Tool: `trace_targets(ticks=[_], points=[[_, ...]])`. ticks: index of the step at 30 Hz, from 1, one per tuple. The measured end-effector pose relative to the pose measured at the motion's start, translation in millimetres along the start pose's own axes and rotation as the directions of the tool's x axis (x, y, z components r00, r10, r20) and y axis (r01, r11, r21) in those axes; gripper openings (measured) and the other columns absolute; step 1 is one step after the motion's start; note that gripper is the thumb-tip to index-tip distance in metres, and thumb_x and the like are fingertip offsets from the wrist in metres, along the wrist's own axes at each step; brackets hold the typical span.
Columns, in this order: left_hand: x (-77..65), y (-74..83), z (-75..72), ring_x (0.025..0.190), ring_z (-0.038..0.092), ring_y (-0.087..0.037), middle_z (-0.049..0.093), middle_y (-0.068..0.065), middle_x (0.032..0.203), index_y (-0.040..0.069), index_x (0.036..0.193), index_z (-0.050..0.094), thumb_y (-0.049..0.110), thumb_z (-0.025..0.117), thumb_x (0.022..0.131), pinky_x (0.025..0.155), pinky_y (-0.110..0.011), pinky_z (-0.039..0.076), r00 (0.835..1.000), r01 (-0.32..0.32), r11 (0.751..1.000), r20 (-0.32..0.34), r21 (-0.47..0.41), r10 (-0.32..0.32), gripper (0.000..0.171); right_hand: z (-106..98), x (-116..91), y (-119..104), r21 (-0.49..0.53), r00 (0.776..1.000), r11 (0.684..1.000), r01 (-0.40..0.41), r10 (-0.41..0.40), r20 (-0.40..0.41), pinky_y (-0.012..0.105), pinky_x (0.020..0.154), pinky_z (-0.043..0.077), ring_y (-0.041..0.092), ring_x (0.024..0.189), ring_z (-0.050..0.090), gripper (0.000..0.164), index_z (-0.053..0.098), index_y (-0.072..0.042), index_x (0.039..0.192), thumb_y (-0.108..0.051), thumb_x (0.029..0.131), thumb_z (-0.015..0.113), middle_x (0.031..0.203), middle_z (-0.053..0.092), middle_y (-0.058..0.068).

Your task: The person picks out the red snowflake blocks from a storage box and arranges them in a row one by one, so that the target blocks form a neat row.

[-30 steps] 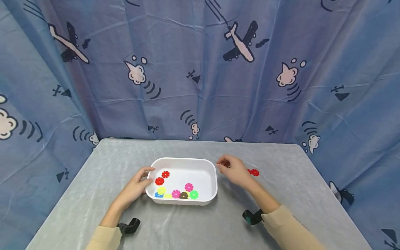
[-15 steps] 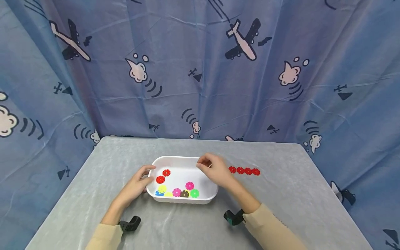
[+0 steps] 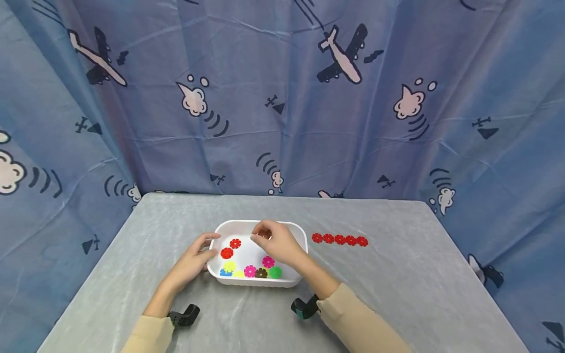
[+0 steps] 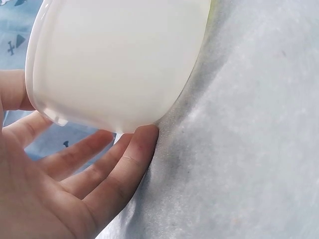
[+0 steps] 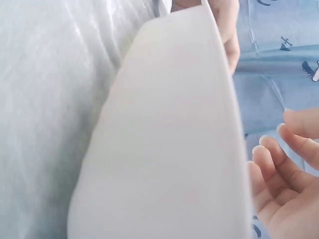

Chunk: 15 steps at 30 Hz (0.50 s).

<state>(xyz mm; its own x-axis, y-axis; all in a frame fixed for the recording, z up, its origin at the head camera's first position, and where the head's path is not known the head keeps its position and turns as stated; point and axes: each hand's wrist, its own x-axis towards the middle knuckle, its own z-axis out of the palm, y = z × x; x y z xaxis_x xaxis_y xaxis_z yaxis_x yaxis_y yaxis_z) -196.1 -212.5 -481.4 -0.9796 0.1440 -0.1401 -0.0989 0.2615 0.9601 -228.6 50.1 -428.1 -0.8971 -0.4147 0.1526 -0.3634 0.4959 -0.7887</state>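
A white plastic tray (image 3: pixel 282 283) stands on the table, with my left hand (image 3: pixel 191 262) holding its left end. In the left wrist view, fingers (image 4: pixel 142 149) of that hand rest against the tray's outer wall. My right hand (image 3: pixel 280 244) is over the tray, its fingers loosely bent and nothing seen between them. Left of it inside the tray lie two red flower-shaped discs (image 3: pixel 227 253). Yellow, blue, pink, brown and green discs gather along the near wall, among them a green disc (image 3: pixel 275 272). The right wrist view shows the right hand (image 5: pixel 289 184) beyond the tray wall.
Right of the tray, several red discs form a row (image 3: pixel 340 239) on the grey-covered table (image 3: pixel 397 274). A blue curtain (image 3: pixel 282 98) with printed airplanes hangs behind the table. Each wrist wears a black camera mount (image 3: pixel 185 316).
My right hand has moved left from the row of red discs to above the tray, uncovering the row's left end. The left hand has stayed at the tray.
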Motion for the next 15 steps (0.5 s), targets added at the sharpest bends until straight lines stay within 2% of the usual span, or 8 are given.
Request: trace_targets(ticks=[6, 15], points=[[0.3, -1.3, -1.7, 0.100, 0.063, -0.027, 0.043, -0.024, 0.144, 0.009, 0.147, 0.043, 0.013, 0.054, 0.104, 0.068, -0.029, 0.054, 1.000, -0.008, 1.000, 0.007, -0.003, 0.008, 0.045, 17, 10, -2, 0.007, 0.999, 1.000, 0.030, -0.030, 0.014, 0.027, 0.073, 0.047, 0.015, 0.082, 0.054, 0.007, 0.070, -0.011, 0.099, -0.016, 0.096, 0.070, 0.086, 0.062, -0.003], [0.0, -0.9, 1.1, 0.104, 0.063, -0.029, 0.045, -0.024, 0.144, 0.010, 0.146, 0.045, 0.013, 0.055, 0.103, 0.070, -0.030, 0.055, 1.000, -0.015, 1.000, -0.003, -0.001, 0.015, 0.044, 37, 22, -8, 0.016, 0.999, 1.000, 0.005, -0.006, 0.053, 0.025, 0.070, 0.046, 0.013, 0.079, 0.054, 0.009, 0.071, -0.010, 0.101, -0.017, 0.095, 0.071, 0.084, 0.061, -0.003]])
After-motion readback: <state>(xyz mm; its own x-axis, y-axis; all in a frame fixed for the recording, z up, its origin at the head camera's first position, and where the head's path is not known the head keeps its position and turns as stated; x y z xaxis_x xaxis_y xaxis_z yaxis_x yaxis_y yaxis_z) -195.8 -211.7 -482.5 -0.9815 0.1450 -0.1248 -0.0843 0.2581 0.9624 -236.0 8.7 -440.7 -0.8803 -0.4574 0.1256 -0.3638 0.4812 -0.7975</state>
